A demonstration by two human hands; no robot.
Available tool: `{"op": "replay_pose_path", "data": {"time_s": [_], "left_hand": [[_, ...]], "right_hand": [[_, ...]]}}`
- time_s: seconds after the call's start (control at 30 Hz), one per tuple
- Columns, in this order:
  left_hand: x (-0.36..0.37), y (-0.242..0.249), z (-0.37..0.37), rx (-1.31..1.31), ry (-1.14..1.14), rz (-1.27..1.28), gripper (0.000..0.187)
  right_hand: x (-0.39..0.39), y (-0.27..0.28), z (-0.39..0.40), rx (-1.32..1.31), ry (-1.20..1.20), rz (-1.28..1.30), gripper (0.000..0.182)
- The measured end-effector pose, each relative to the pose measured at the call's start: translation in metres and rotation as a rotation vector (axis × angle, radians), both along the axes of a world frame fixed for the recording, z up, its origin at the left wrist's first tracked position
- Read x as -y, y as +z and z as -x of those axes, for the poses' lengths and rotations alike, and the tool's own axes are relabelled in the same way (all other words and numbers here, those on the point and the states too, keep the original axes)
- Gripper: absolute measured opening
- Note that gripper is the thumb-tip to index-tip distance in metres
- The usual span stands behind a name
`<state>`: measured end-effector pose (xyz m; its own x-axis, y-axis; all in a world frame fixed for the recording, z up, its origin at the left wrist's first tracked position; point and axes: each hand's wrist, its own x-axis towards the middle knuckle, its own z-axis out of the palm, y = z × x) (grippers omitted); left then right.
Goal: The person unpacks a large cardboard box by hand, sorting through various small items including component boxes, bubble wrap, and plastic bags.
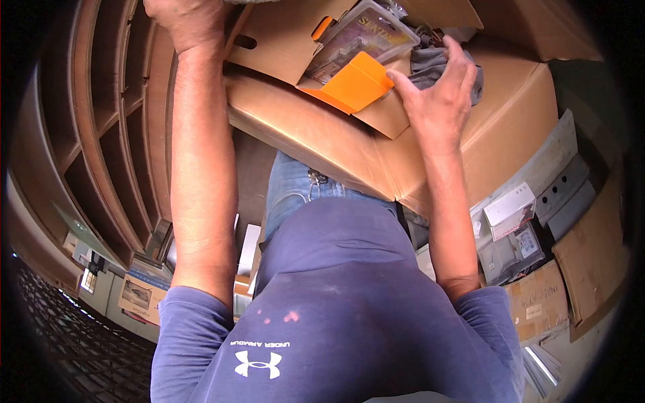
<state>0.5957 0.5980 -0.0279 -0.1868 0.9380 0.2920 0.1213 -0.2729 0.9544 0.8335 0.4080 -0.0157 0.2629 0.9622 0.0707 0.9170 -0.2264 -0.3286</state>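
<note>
I seem to be in a storeroom or stockroom. Cardboard boxes [510,127] crowd around me, wooden shelves [107,121] stand alongside, and small packaged goods [510,232] lie on the floor.

Box top [510,114] bare at right — orange card [356,82], case [366,33] crowd left.

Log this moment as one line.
left hand: at box flap, grip unseen | right hand: open, on grey cloth, by orange card | cardboard box: open

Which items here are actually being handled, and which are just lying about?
Handled:
- right hand touching the orange card and grey cloth
- left hand at the open cardboard box
- clear plastic case inside it

Lying about:
- white carton
- wooden shelf unit
- flat cardboard
</note>
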Motion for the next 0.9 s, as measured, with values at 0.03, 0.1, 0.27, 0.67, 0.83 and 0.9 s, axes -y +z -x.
{"op": "replay_pose_path", "data": {"time_s": [0.03, 0.1, 0.27, 0.67, 0.83, 0.9], "left_hand": [[-0.001, -0.001, 0.0, -0.001, -0.002, -0.003, 0.047], [-0.001, -0.003, 0.0, 0.015, -0.008, -0.019, 0.048], [-0.001, -0.004, -0.005, 0.071, -0.01, -0.029, 0.047], [-0.002, -0.007, 0.002, 0.034, 0.005, -0.02, 0.045], [-0.002, -0.004, 0.0, 0.02, 0.004, -0.029, 0.044], [-0.002, -0.004, -0.003, 0.039, 0.008, -0.027, 0.045]], "right_hand": [[0.007, -0.002, 0.0, -0.073, 0.063, 0.087, 0.078], [0.019, -0.008, 0.005, -0.252, 0.195, 0.333, 0.078], [0.016, -0.001, 0.024, -0.376, 0.239, 0.252, 0.07], [0.001, -0.023, 0.025, -0.532, 0.189, 0.425, 0.052], [-0.023, -0.033, 0.038, -0.284, 0.501, 0.225, 0.037], [-0.033, -0.029, 0.04, -0.148, 0.577, 0.428, 0.032]]}}
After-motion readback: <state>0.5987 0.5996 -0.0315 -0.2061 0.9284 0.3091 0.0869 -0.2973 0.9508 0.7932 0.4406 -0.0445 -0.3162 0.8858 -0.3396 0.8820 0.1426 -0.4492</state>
